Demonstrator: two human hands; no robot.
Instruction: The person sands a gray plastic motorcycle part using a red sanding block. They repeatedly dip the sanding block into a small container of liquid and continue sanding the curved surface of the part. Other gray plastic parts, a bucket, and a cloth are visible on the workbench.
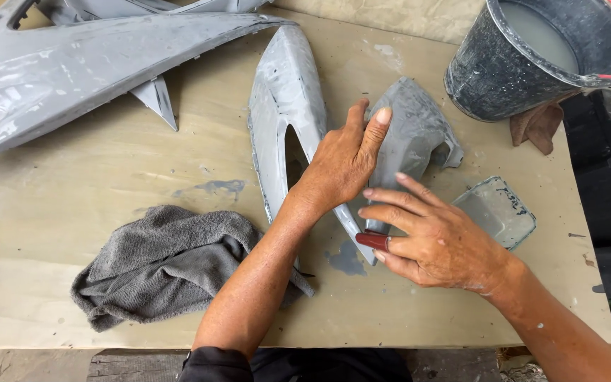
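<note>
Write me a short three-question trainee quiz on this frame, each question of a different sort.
1. True or false: the left hand rests on the small grey panel piece.
2. Which lies nearest the person, at the table's front left? A) the black bucket B) the grey towel C) the clear square container
3. Fill in: the right hand pinches a small dark ___ piece between its fingers.

Key: 1 true; 2 B; 3 red.
</note>
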